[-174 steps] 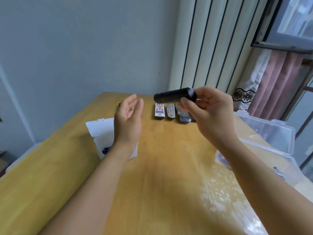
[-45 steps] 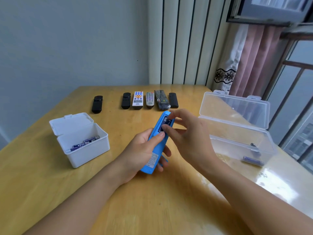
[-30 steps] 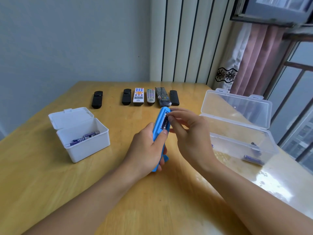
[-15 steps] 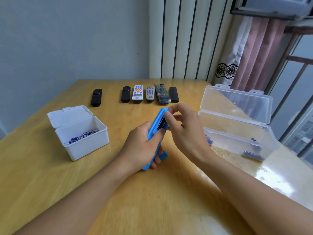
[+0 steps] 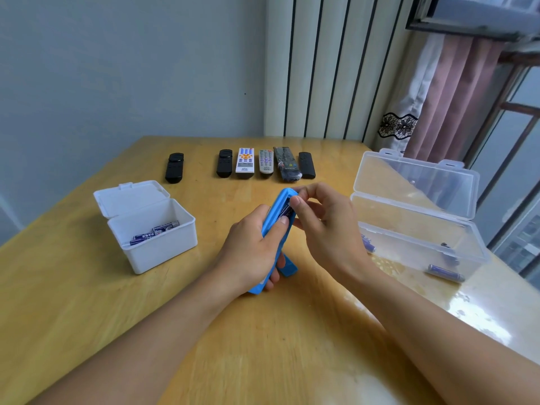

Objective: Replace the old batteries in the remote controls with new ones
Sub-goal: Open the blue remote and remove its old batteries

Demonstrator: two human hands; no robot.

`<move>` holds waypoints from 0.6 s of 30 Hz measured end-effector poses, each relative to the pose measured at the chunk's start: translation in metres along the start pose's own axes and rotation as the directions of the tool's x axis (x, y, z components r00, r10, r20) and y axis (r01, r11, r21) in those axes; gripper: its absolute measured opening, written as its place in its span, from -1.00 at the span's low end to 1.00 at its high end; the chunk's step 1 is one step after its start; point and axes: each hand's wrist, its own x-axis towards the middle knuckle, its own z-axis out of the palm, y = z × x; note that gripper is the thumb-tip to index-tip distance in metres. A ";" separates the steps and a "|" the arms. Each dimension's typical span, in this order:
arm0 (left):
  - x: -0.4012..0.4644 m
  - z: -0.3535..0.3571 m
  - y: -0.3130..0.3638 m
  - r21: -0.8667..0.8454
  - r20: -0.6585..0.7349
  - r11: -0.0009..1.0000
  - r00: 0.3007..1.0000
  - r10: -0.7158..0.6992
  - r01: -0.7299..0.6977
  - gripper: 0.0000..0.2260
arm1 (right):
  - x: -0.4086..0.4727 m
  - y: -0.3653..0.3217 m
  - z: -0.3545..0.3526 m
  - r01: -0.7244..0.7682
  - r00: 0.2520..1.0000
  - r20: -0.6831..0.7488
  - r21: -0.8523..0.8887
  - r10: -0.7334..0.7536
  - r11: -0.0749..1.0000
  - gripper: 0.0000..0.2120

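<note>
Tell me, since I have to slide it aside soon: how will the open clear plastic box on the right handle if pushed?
The clear box looks thin-walled and holds only a few batteries, so it is probably light and slides easily on the glossy table. Its raised lid may wobble, and the batteries would likely roll inside.

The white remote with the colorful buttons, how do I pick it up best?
The white remote lies flat, buttons up, in the row between a black remote and a grey one. They lie close together, so pinching its long sides looks awkward. Probably best to come from above at its near end and lift there.
</note>
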 end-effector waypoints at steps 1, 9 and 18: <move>0.001 -0.001 0.001 0.003 0.005 1.000 1.000 -0.002 0.002 -0.79 | 0.001 0.000 0.000 -0.002 1.000 -0.009 0.011 0.002 1.000 -0.90; 0.004 -0.001 0.000 -0.075 0.011 0.995 0.998 -0.065 0.066 -0.80 | -0.004 -0.003 0.003 -0.024 0.996 -0.089 -0.025 0.022 0.999 -0.83; 0.010 -0.009 -0.006 -0.173 0.010 0.975 0.991 -0.137 0.136 -0.76 | -0.001 -0.009 0.007 -0.117 0.993 -0.012 0.009 0.117 0.993 -0.96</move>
